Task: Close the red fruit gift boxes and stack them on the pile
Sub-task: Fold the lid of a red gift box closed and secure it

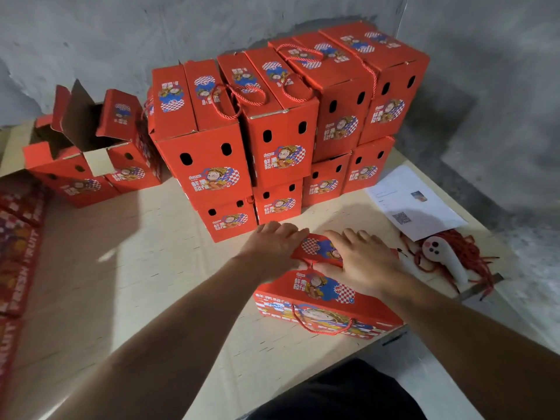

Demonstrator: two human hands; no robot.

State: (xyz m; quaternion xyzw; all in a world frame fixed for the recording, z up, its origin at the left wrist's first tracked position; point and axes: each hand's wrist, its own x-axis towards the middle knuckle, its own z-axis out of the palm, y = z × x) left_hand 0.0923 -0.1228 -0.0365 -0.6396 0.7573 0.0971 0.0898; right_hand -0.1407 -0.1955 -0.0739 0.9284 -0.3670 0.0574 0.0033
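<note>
A red fruit gift box stands in front of me on the cardboard sheet, a red rope handle hanging on its near side. Both my hands lie on its top flaps. My left hand presses the left end of the far flap with straight fingers. My right hand lies flat across the flaps on the right. Behind them rises the pile of closed red boxes, two layers high. At the back left, two red boxes stand with their flaps open.
A white printed sheet lies at the right, with a bundle of red rope handles and a white tool beside it. Flat red cartons lie along the left edge. Grey walls close the back and right.
</note>
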